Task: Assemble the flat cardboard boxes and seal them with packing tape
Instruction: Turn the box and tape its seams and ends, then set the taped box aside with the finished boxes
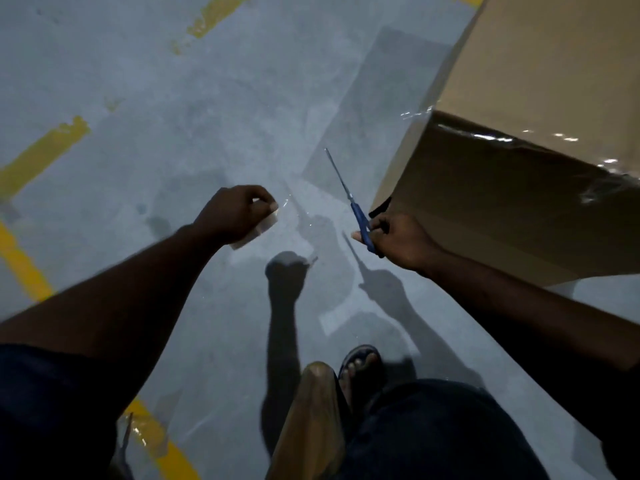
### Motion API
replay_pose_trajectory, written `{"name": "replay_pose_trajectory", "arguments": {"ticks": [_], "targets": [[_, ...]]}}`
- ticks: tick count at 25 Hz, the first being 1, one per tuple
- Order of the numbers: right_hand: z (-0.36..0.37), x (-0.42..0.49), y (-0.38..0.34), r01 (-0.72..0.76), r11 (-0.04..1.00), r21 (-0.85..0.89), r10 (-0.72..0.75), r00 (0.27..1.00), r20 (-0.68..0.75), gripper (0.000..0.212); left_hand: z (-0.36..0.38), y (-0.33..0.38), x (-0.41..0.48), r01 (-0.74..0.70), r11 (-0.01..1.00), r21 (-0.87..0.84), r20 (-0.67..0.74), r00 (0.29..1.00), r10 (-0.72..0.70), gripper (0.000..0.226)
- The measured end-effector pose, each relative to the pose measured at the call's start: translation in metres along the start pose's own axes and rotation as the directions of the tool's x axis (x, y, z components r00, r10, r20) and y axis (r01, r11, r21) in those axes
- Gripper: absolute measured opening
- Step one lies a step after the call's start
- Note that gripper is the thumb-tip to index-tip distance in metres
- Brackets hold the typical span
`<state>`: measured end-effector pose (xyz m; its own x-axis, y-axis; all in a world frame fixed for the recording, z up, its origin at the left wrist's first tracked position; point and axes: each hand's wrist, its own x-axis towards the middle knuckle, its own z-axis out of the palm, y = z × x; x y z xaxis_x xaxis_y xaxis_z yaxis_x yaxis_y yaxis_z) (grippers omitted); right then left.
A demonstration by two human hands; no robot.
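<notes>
Packing tape roll (263, 226) sits in the left hand (239, 211), which is curled round it, above the grey floor (173, 133). I judge the clear tape to be thin, light and sticky, easy to fold on itself, so it is best held by the roll and kept tight. Next, the right hand (398, 240) grips blue-handled scissors (346, 192). At far right stands the brown cardboard box (519, 81), stiff, with shiny wrinkled tape over its near edge

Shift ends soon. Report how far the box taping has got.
Done: the cardboard box stands assembled, with shiny clear tape across its top edge. In hand: the left hand holds the tape roll; the right hand holds blue scissors. Left: likely a cut; other seams are out of view.
</notes>
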<state>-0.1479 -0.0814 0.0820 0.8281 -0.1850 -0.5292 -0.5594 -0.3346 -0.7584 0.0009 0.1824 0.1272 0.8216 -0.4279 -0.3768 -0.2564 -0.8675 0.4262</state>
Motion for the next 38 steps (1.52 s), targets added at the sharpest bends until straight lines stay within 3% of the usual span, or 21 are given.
{"name": "replay_pose_trajectory", "arguments": {"ticks": [3, 7, 11, 15, 20, 24, 27, 29, 30, 32, 33, 34, 35, 38], "targets": [[0.03, 0.031, 0.006, -0.008, 0.975, -0.224, -0.001, 0.999, -0.039, 0.031, 0.033, -0.06, -0.014, 0.163, 0.986, 0.017, 0.067, 0.984, -0.164, 0.023], [0.069, 0.064, 0.012, -0.018, 0.861, -0.508, -0.045, 0.993, -0.112, 0.015, 0.079, -0.114, -0.024, 0.309, 0.951, 0.021, 0.013, 0.951, -0.31, 0.032], [0.114, 0.091, 0.027, 0.004, 0.884, -0.467, -0.078, 0.987, -0.14, 0.014, 0.107, -0.129, -0.015, 0.374, 0.926, 0.049, -0.107, 0.924, -0.367, 0.046], [0.148, 0.116, 0.045, 0.054, 0.843, -0.536, -0.15, 0.979, -0.138, 0.009, 0.133, -0.133, 0.002, 0.427, 0.904, 0.017, -0.149, 0.895, -0.42, 0.059], [0.178, 0.137, 0.073, 0.067, 0.826, -0.56, -0.157, 0.981, -0.115, 0.011, 0.169, -0.132, 0.01, 0.48, 0.877, -0.018, -0.094, 0.872, -0.48, 0.068], [0.194, 0.135, 0.092, 0.314, 0.753, -0.578, -0.433, 0.898, -0.075, 0.007, 0.189, -0.129, 0.008, 0.47, 0.875, -0.118, -0.113, 0.869, -0.482, 0.071], [0.191, 0.13, 0.091, 0.411, 0.716, -0.563, -0.541, 0.838, -0.077, 0.027, 0.189, -0.134, 0.012, 0.466, 0.875, -0.134, -0.125, 0.868, -0.481, 0.07], [0.191, 0.133, 0.089, 0.464, 0.622, -0.631, -0.642, 0.764, -0.071, 0.041, 0.187, -0.137, 0.017, 0.462, 0.875, -0.141, -0.106, 0.872, -0.478, 0.072], [0.191, 0.137, 0.085, 0.454, 0.608, -0.651, -0.63, 0.775, -0.048, 0.038, 0.186, -0.139, 0.02, 0.464, 0.874, -0.143, -0.085, 0.874, -0.478, 0.076], [0.182, 0.137, 0.063, 0.286, 0.683, -0.672, -0.263, 0.955, 0.139, 0.017, 0.181, -0.141, 0.026, 0.496, 0.858, -0.132, 0.001, 0.866, -0.5, 0.089], [0.176, 0.135, 0.053, 0.164, 0.723, -0.671, -0.034, 0.979, 0.203, 0.025, 0.178, -0.141, 0.028, 0.517, 0.847, -0.122, 0.049, 0.855, -0.516, 0.096], [0.169, 0.135, 0.046, 0.089, 0.747, -0.659, 0.126, 0.954, 0.272, 0.04, 0.173, -0.14, 0.029, 0.532, 0.838, -0.118, 0.08, 0.847, -0.526, 0.1], [0.162, 0.132, 0.04, 0.052, 0.786, -0.615, 0.199, 0.922, 0.333, 0.052, 0.167, -0.137, 0.028, 0.544, 0.83, -0.121, 0.087, 0.839, -0.537, 0.099], [0.139, 0.12, 0.008, 0.074, 0.831, -0.552, 0.159, 0.918, 0.363, 0.059, 0.141, -0.118, 0.024, 0.578, 0.798, -0.172, 0.05, 0.814, -0.579, 0.08]]}}
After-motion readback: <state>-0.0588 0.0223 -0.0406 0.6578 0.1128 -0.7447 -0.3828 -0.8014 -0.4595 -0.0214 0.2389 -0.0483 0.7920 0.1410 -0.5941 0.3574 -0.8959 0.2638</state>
